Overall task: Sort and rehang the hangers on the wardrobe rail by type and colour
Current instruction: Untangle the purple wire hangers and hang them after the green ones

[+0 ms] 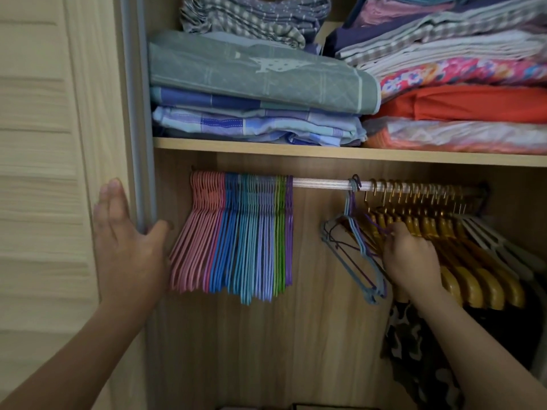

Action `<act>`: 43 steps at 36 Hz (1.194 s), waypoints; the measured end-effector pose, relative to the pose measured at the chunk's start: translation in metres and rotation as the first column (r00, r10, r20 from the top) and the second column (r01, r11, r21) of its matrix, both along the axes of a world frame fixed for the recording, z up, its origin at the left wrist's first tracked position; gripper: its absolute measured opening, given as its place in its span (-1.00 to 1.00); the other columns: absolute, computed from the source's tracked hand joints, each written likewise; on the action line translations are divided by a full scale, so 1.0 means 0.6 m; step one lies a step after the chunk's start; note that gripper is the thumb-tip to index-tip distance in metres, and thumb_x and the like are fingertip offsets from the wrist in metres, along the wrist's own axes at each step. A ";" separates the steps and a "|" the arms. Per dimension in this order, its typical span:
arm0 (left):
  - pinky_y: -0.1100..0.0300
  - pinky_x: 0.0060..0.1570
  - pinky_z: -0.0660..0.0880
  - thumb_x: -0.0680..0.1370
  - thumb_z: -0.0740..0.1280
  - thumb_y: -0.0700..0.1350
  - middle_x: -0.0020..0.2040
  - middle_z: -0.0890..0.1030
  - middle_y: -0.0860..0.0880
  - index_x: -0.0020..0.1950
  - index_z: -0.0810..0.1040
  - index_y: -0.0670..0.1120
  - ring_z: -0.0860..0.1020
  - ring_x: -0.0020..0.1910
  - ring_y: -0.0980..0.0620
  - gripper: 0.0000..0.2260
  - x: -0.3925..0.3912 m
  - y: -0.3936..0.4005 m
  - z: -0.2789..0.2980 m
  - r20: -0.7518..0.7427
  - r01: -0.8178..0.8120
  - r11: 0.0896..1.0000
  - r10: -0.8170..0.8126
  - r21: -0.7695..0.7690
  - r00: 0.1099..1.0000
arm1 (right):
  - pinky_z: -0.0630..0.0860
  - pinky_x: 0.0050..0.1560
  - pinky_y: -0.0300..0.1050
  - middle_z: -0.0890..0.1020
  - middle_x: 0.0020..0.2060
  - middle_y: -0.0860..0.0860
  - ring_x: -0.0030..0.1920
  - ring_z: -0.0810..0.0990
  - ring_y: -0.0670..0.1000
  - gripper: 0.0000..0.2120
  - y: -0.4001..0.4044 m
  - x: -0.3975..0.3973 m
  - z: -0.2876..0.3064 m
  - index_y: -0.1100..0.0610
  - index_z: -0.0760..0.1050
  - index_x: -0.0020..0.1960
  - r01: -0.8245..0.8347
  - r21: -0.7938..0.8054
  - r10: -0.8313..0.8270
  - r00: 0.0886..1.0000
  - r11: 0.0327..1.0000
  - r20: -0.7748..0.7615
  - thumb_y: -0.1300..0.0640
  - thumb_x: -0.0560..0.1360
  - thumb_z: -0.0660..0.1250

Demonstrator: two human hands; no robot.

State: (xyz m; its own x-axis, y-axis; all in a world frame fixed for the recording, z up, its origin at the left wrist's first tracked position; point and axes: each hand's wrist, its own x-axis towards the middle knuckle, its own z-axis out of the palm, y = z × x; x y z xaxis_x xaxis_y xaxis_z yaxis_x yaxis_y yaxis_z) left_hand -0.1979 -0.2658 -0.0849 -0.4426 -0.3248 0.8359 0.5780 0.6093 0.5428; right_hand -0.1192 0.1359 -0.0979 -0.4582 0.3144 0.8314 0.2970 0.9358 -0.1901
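Head view: right hand (410, 254) among hangers (355, 247)

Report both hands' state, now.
Left hand: open, fingers spread against the wardrobe door edge, holding nothing.
Right hand: closed among the loose wire hangers.

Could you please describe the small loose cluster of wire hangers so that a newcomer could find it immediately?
Find the wardrobe rail under the shelf of folded linens. Past its bare middle stretch, the loose cluster hangs beside the wooden hangers, at the right hand. Unlike the packed colour-sorted block, it is few, tangled and mixed.
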 end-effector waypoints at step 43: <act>0.22 0.32 0.44 0.54 0.41 0.26 0.32 0.53 0.38 0.46 0.35 0.35 0.48 0.38 0.23 -0.49 0.199 0.015 -0.637 0.942 0.611 0.773 -0.310 0.173 0.126 | 0.69 -0.23 0.06 0.70 -0.22 0.23 -0.26 0.61 0.01 -0.76 -0.171 0.243 -0.332 0.30 0.56 0.04 -0.095 -0.994 0.734 0.679 0.047 -0.031 0.18 0.69 0.18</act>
